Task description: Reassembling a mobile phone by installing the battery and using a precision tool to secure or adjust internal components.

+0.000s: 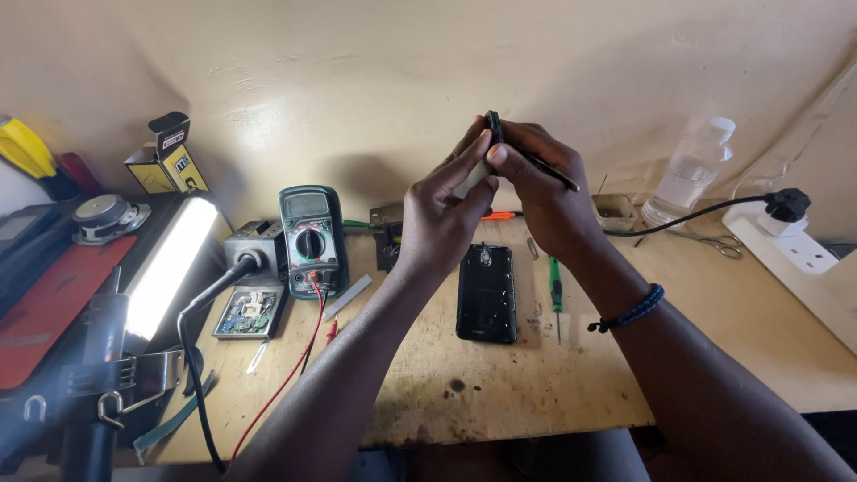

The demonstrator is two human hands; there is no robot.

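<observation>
My left hand (439, 214) and my right hand (544, 192) are raised together above the wooden bench (500, 393). Between the fingertips of both hands is a small dark part (493, 128), held upright. My right hand also grips a thin dark pointed tool (552, 171) that sticks out to the right. A pale flat piece (470, 181) shows under my left fingers. Below the hands a black phone (486, 292) lies flat on the bench. A blue bracelet (632, 311) circles my right wrist.
A green multimeter (309, 236) with red lead stands left of the phone, by a small circuit board (249, 312) and a lit lamp bar (167, 266). A green screwdriver (555, 286) lies right of the phone. A water bottle (689, 172), scissors (714, 241) and white power strip (803, 259) sit right.
</observation>
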